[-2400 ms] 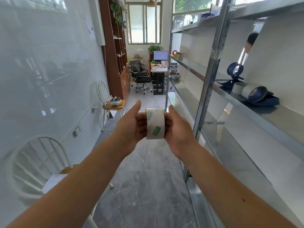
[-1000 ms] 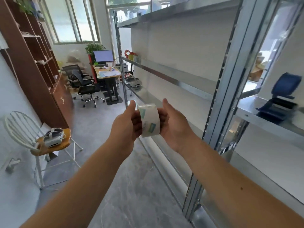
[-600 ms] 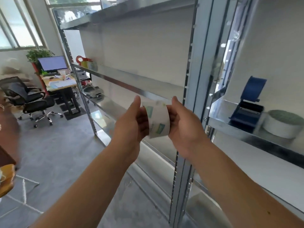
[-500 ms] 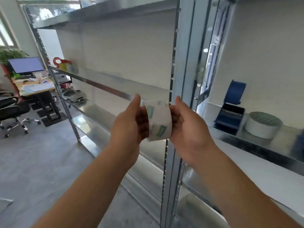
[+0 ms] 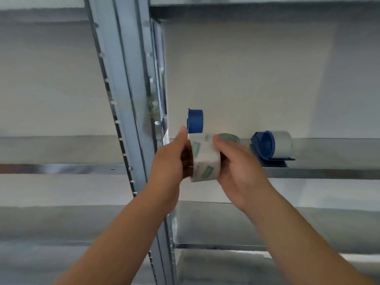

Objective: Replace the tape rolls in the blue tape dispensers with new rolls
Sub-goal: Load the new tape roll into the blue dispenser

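I hold a clear tape roll with green labels between my left hand and my right hand, in front of a metal shelf. On that shelf stands a blue tape dispenser, upright, its lower part hidden behind the roll and my hands. Right of it lies a second blue dispenser on its side with a white roll on it. A round white roll with a dotted top peeks out just behind my right thumb.
A grey steel upright of the rack runs down just left of my left hand. More shelf boards lie below and to the left. A pale wall backs the rack.
My view has swung right, from the room to face the rack squarely. The held roll now sits directly in front of the upright blue dispenser. My grip on it is unchanged.
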Motion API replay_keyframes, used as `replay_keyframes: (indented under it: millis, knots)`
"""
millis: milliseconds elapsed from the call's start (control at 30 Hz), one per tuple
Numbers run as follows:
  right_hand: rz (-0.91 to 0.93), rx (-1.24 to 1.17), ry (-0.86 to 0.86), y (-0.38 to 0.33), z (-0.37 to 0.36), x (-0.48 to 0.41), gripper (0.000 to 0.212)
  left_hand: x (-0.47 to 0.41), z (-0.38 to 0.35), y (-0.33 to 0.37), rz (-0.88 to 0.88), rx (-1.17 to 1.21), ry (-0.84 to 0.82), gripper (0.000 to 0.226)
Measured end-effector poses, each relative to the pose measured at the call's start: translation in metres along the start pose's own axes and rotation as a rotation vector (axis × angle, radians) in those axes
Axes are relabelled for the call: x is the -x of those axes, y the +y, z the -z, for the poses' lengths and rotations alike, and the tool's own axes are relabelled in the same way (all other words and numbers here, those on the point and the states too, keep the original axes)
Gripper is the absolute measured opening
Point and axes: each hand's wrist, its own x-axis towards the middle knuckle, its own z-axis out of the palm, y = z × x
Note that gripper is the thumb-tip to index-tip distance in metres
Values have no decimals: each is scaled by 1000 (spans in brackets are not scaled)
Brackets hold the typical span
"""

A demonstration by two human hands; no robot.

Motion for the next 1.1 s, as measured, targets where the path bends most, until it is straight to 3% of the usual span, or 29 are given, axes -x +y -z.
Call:
replay_keyframes:
  millis: [167,300,433,667,733,867,967,1100]
  knots:
    - [64,245,179,-1,4,-4,31,-19,-10,-3,-13,-81,-51,45]
    - [117,332,249,-2,8,-9,23,-29,-11,-1,-49,-126,-90,54]
    - [124,274,313,-2,12,-16,17,-36,-10,3,-117,-94,-98,41]
    - [98,110,375,-8,35,-35,15,-68,-3,-1,-235,-145,123,13]
    - [78,109,388,-11,40,-44,14,-78,-7,-6,-258,-171,150,15]
    - [83,200,401,-18,40,-68,16,-102,-26,-10,-227,-147,155,40]
    - [81,202,396,-23,35,-87,16,-120,-37,-1,-147,-142,205,16]
    - [56,198,382,-27,28,-107,16,-145,-42,13,-125,-165,302,42]
